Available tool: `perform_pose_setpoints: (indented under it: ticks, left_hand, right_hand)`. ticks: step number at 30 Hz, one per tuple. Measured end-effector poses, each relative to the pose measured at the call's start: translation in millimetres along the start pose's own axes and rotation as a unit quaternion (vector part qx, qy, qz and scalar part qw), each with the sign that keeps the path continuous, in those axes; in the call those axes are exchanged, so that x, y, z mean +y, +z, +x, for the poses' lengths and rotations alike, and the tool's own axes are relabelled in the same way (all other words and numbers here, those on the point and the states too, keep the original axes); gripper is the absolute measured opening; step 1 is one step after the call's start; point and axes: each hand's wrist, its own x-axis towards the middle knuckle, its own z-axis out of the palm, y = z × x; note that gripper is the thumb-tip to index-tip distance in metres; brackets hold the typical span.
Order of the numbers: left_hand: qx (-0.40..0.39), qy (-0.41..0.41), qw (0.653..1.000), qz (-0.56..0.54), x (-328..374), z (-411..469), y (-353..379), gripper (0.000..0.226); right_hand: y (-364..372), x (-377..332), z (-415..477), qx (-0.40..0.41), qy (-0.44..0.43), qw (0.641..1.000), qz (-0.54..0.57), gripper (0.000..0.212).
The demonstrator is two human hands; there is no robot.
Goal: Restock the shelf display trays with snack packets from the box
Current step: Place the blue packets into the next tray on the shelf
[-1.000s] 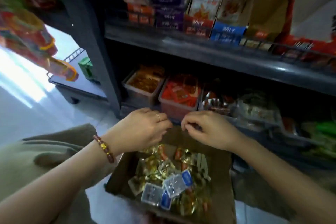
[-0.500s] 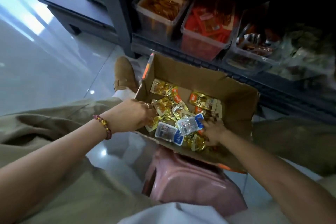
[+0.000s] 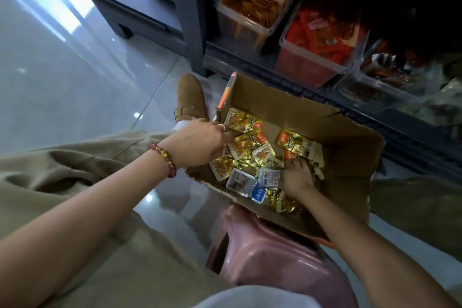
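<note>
Box (image 3: 287, 100): on the floor, beneath both hands.
Snack packets (image 3: 246, 147): loose in the box, between and under the hands.
Left hand (image 3: 200, 142): over the box's left wall.
Right hand (image 3: 296, 177): inside the box, on the packets.
Display trays (image 3: 235, 30): side by side on the shelf (image 3: 275, 75), beyond the hands.
Stool (image 3: 275, 265): nearer than the hands.

At the frame's centre a cardboard box (image 3: 287, 102) holds loose gold snack packets (image 3: 243, 121), the left hand (image 3: 200, 142) reaching over its left wall, the right hand (image 3: 297, 177) sunk among them, and clear shelf trays (image 3: 252, 30) at upper right.
</note>
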Motion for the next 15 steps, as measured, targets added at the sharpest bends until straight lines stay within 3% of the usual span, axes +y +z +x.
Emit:
perform_pose_setpoints:
  ticks: [2,4,9,10,13,15]
  left_hand:
    - [-0.001,-0.004,1.000,0.000,-2,-1,4,0.029]
    - [0.002,0.001,1.000,0.004,-2,-2,8,0.028]
    - [0.044,0.049,0.998,-0.003,7,-2,16,0.025]
    - [0.060,0.055,0.997,0.000,9,-2,17,0.030]
    - [0.082,0.048,0.995,0.015,20,-1,19,0.069]
    - [0.091,0.047,0.994,0.026,34,2,18,0.081]
  right_hand:
    - [-1,8,-3,0.032,-0.010,0.996,0.083,0.028]
    - [-7,17,-8,0.008,-0.032,0.979,0.203,0.019]
    - [-45,26,-21,0.035,-0.045,0.909,0.412,0.021]
    - [-56,25,-25,0.025,-0.036,0.870,0.491,0.019]
    - [-92,19,-39,-0.088,-0.034,0.697,0.710,0.019]
    - [-111,11,-48,-0.167,-0.076,0.625,0.759,0.025]
